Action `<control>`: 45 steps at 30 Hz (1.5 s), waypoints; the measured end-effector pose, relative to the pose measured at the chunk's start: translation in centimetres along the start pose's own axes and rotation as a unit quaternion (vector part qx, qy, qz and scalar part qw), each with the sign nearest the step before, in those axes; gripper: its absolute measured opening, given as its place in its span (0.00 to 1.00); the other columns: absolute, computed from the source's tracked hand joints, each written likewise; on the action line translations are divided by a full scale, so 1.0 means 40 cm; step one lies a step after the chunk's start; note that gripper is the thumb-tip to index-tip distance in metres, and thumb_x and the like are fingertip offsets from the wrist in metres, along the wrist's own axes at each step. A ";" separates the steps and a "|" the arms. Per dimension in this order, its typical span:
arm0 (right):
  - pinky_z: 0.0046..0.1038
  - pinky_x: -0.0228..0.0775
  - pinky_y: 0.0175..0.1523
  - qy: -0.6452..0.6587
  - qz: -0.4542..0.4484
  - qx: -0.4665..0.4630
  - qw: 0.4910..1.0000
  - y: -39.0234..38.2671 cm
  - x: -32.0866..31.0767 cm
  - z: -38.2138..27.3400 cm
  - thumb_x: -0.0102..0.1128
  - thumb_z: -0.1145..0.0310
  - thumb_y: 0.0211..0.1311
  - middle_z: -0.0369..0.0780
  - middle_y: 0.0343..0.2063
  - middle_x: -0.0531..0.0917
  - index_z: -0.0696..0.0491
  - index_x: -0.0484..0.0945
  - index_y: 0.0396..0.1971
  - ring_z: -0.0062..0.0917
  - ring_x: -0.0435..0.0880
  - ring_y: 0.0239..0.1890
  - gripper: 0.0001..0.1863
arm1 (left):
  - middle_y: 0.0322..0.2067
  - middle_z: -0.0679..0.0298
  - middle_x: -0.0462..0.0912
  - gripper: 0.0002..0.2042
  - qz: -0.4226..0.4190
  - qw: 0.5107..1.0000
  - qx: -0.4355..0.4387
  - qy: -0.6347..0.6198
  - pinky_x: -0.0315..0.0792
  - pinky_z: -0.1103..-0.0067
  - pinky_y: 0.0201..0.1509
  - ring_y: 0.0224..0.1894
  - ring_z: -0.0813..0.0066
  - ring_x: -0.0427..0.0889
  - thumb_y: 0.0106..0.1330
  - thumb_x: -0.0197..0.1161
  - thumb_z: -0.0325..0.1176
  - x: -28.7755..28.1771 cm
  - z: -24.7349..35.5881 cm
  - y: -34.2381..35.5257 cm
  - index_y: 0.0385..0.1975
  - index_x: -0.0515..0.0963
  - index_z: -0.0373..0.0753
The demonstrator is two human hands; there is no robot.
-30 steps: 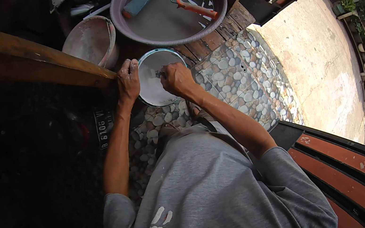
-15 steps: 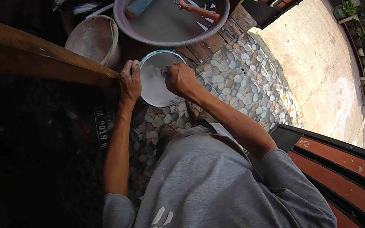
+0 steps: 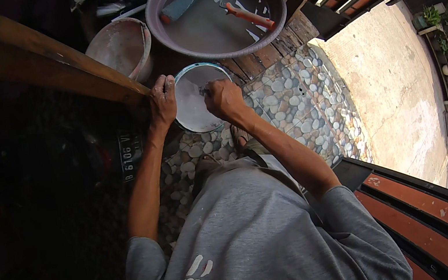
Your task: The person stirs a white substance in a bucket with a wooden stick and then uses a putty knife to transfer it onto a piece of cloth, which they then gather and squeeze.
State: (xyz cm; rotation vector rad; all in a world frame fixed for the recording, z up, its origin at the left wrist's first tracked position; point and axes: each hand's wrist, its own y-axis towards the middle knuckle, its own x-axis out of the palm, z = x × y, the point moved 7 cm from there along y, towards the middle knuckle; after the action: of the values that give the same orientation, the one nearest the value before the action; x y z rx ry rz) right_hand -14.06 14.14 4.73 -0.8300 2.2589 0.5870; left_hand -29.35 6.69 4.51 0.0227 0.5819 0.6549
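A round bucket [image 3: 178, 119] with a pale blue rim stands in front of me, holding whitish, paint-like liquid [image 3: 194, 108]. My left hand [image 3: 162, 98] is closed over the bucket's left rim, with pale smears on its fingers. Above the right part of the bucket, my right hand [image 3: 225, 100] is curled into a fist. A small dark end of something [image 3: 204, 91] pokes out at its left side; the rest is hidden by the fingers and the liquid, so its kind does not show.
Beyond the bucket stands a wide purple basin [image 3: 151, 19] of cloudy water, with a blue paint roller [image 3: 184, 2] and its orange handle [image 3: 251, 16] in it. A stained pail [image 3: 118, 48] and a wooden beam [image 3: 55, 55] are at the left. Pebbled floor [image 3: 292, 91] lies underfoot.
The whole view has shifted slightly, so the basin, pail and bucket appear a little further right. Both hands keep their places at the bucket, with hardly any visible movement relative to it.
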 end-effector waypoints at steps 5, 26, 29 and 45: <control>0.46 0.71 0.35 -0.059 -0.035 0.019 0.997 -0.046 0.007 0.034 0.51 0.72 0.48 0.55 0.22 0.79 0.59 0.77 0.18 0.50 0.79 0.27 0.07 | 0.20 0.46 0.68 0.16 -0.003 1.000 0.011 0.008 0.63 0.66 0.28 0.24 0.46 0.69 0.69 0.46 0.38 0.009 0.016 0.006 0.24 0.67 0.32; 0.45 0.73 0.39 0.015 -0.104 0.021 0.994 -0.024 0.045 0.002 0.52 0.71 0.46 0.54 0.22 0.79 0.61 0.78 0.20 0.51 0.80 0.29 0.08 | 0.20 0.46 0.69 0.15 -0.003 1.000 0.006 -0.001 0.64 0.65 0.28 0.25 0.45 0.70 0.69 0.47 0.38 0.002 0.019 0.003 0.24 0.67 0.32; 0.45 0.71 0.32 -0.003 0.018 -0.043 0.999 -0.007 0.025 0.014 0.50 0.73 0.48 0.51 0.21 0.78 0.57 0.74 0.19 0.48 0.78 0.25 0.05 | 0.20 0.46 0.69 0.15 0.005 1.000 0.015 -0.008 0.64 0.65 0.28 0.25 0.45 0.70 0.69 0.47 0.38 -0.001 0.023 0.000 0.24 0.67 0.32; 0.46 0.71 0.33 0.017 0.005 -0.033 0.999 -0.008 0.032 0.012 0.50 0.73 0.48 0.52 0.22 0.79 0.57 0.76 0.18 0.51 0.78 0.25 0.07 | 0.21 0.45 0.69 0.14 0.014 0.999 0.033 -0.011 0.64 0.66 0.27 0.26 0.43 0.70 0.68 0.48 0.37 -0.001 0.015 0.002 0.25 0.68 0.32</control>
State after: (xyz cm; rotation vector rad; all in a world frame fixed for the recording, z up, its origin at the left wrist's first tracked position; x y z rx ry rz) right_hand -14.38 13.72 3.44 -0.8681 2.2859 0.6607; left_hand -29.10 6.84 5.05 0.0989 0.5826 0.6616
